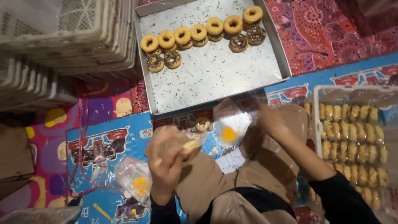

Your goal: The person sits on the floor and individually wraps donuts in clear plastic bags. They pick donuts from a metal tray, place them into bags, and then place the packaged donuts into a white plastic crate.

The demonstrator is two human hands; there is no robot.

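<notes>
Fingers of both hands, left (pixel 166 159) and right (pixel 271 120), clamp a clear plastic bag (pixel 230 124) below the speckled metal tray (pixel 215 79); eleven ring doughnuts (pixel 199 32) remain unbagged there.

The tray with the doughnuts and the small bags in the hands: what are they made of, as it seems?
Tray: probably metal, a dull silver sheet with folded rims, speckled with dark crumbs. Bag at the right hand: thin clear plastic film, glossy and crinkled; the left hand grips similar film.
</notes>
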